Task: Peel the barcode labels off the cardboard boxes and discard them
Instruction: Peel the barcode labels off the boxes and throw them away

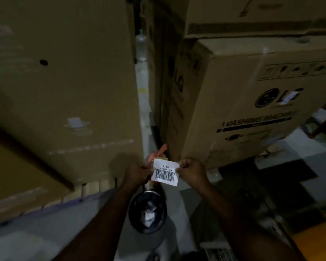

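Note:
A white barcode label (165, 171) is stretched between both hands, free of any box. My left hand (137, 173) pinches its left edge and my right hand (191, 170) pinches its right edge. Directly below the label a dark round bin (148, 213) stands on the floor with several crumpled white labels inside. A tall cardboard box (64, 81) rises on the left. A washing-machine cardboard box (243, 102) stands on the right, with a small pale sticker (289, 97) over its logo.
A narrow gap runs between the two boxes, with a clear bottle (141, 48) far back in it. An orange-handled tool (159, 150) lies on the floor behind the label. Another box (262, 14) is stacked on the washing-machine box. The floor is tiled, dark and light.

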